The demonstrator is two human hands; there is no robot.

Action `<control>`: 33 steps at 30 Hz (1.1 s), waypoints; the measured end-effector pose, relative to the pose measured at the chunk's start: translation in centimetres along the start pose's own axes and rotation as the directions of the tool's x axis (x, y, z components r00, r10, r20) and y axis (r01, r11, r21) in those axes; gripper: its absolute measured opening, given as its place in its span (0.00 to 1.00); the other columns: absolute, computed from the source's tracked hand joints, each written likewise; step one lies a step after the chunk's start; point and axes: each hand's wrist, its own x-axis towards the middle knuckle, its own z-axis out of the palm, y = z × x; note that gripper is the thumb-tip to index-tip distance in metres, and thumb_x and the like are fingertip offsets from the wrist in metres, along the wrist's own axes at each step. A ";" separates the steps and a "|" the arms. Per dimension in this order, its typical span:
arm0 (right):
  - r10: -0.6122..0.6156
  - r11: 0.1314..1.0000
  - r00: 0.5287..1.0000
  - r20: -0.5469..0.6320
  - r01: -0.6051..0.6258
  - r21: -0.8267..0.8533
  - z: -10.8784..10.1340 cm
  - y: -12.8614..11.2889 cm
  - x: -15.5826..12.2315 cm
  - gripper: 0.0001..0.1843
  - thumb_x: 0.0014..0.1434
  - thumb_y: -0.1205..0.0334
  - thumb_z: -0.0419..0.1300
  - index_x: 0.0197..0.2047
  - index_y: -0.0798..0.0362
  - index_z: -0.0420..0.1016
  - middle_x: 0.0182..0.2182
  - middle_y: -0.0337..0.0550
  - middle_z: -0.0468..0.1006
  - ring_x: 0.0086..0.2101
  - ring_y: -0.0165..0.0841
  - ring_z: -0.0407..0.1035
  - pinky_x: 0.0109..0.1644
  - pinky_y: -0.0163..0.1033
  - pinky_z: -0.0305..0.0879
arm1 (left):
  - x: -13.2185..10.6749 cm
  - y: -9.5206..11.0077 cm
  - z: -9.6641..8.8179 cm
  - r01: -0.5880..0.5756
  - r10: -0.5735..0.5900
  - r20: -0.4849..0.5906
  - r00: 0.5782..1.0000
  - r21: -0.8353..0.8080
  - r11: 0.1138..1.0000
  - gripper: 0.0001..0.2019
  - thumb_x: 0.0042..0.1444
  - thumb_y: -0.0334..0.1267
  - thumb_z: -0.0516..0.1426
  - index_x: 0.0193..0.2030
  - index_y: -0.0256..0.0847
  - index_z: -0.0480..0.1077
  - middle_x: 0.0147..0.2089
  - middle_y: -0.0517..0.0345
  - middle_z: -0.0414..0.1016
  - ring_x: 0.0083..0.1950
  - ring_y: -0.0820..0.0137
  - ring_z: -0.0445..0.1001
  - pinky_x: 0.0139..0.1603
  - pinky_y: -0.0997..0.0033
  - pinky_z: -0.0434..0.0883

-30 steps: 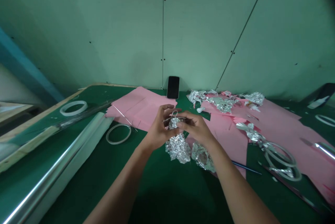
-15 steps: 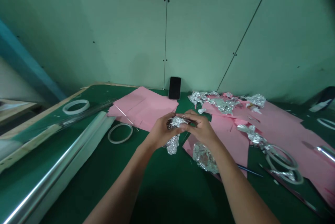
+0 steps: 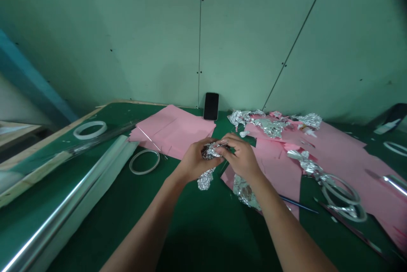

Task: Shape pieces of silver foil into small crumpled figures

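Both hands meet over the green table (image 3: pixel 190 238) and pinch one crumpled piece of silver foil (image 3: pixel 208 153). My left hand (image 3: pixel 192 161) wraps it from the left, fingers curled. My right hand (image 3: pixel 240 157) presses it from the right with bent fingers. A tail of the same foil (image 3: pixel 205 180) hangs below my left hand. Another crumpled foil lump (image 3: pixel 243 189) lies on the table under my right wrist.
Pink paper sheets (image 3: pixel 171 130) cover the middle and right of the table. A black phone (image 3: pixel 211 105) leans on the wall. Tape rings (image 3: pixel 144 161) (image 3: pixel 90 130), foil scraps (image 3: pixel 270 125), a foil roll (image 3: pixel 63 212) at left, wire rings (image 3: pixel 341 191) and a blue pen (image 3: pixel 299 206) lie around.
The foil in my hands has been squeezed smaller; the wire loop and large dangling part seen a second ago are now mostly folded inside my fingers. Both hands sank slightly.
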 end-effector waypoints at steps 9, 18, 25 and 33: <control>0.277 0.936 0.957 -0.088 -0.249 0.248 0.3 1.2 -0.1 0.10 0.58 0.53 0.61 0.37 0.48 0.78 0.34 0.41 0.77 0.37 0.34 0.70 0.41 0.40 0.65 | 0.4 -0.9 0.1 0.011 -0.017 -0.048 0.999 -0.132 0.991 0.21 0.55 0.47 0.59 0.51 0.35 0.69 0.47 0.47 0.76 0.49 0.57 0.72 0.48 0.60 0.68; 0.400 0.893 0.894 -0.202 -0.331 0.304 0.8 1.0 0.0 0.12 0.52 0.51 0.65 0.32 0.50 0.76 0.26 0.38 0.74 0.28 0.32 0.67 0.33 0.38 0.64 | 0.2 -0.8 0.7 0.130 -0.180 -0.084 0.980 -0.413 0.901 0.20 0.57 0.49 0.55 0.52 0.41 0.69 0.57 0.49 0.71 0.61 0.53 0.65 0.59 0.57 0.62; 0.435 0.900 0.782 -0.447 -0.367 0.233 1.8 0.5 -0.3 0.10 0.55 0.54 0.60 0.35 0.51 0.76 0.28 0.41 0.75 0.29 0.33 0.67 0.32 0.40 0.64 | 0.6 -2.2 0.8 0.191 -0.321 -0.253 0.912 -0.430 0.882 0.19 0.55 0.48 0.57 0.51 0.42 0.70 0.55 0.50 0.73 0.57 0.53 0.68 0.50 0.58 0.69; 0.298 0.953 0.900 -0.319 -0.297 0.051 2.4 -0.7 -0.3 0.13 0.58 0.51 0.59 0.40 0.48 0.79 0.40 0.47 0.75 0.41 0.39 0.69 0.42 0.45 0.67 | 0.7 -1.6 1.0 0.102 -0.201 -0.159 0.967 -0.482 0.870 0.17 0.57 0.46 0.57 0.50 0.40 0.70 0.48 0.50 0.75 0.50 0.60 0.73 0.49 0.62 0.69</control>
